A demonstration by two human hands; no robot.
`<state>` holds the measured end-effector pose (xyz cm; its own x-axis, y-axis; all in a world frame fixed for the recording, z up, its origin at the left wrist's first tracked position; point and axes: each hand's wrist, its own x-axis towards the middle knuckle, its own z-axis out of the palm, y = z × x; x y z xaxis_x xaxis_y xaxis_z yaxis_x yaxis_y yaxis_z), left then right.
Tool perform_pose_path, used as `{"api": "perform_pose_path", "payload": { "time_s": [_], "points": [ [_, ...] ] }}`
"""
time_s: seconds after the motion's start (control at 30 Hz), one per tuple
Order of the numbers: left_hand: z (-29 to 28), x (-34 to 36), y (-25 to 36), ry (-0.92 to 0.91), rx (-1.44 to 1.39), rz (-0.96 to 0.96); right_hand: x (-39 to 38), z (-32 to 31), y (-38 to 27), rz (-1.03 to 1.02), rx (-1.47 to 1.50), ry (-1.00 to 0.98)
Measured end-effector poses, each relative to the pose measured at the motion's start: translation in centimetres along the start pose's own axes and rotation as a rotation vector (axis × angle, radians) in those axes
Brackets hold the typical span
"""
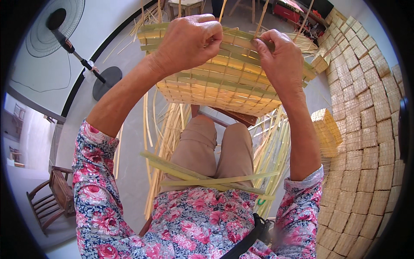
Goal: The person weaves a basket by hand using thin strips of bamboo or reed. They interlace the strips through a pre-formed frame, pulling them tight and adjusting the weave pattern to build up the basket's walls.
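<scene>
A partly woven bamboo basket (215,93) is up in front of me above my knees, its lower wall pale yellow and its upper bands greenish. Thin upright stakes rise from its top edge. At the upper left of the rim, my left hand (189,41) is closed, thumb and fingers pinching at the weave near a stake. My right hand (280,56) grips a green bamboo strip (246,42) along the rim at the right, thumb on the near side. The exact contact under my left fingers is hidden. Several loose green strips (207,179) lie across my lap.
Bundles of bamboo strips (170,129) lie on the floor beside my legs. Stacked woven baskets (358,108) line the right side, with a yellow basket (326,131) nearer. A standing fan (108,82) is at the upper left and a wooden chair (54,194) at the lower left.
</scene>
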<state>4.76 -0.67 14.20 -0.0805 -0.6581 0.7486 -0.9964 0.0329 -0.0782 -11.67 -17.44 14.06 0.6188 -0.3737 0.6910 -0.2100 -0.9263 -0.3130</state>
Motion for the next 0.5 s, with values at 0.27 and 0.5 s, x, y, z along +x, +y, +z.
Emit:
{"api": "perform_pose_path", "payload": {
  "time_s": [0.27, 0.5],
  "points": [
    [0.8, 0.3, 0.6, -0.025, 0.295, 0.270, -0.4, -0.1, -0.1, -0.028, 0.019, 0.019],
    [-0.8, -1.1, 1.0, 0.179, -0.083, -0.190, -0.5, 0.1, -0.2, -0.029, 0.015, 0.047]
  ]
}}
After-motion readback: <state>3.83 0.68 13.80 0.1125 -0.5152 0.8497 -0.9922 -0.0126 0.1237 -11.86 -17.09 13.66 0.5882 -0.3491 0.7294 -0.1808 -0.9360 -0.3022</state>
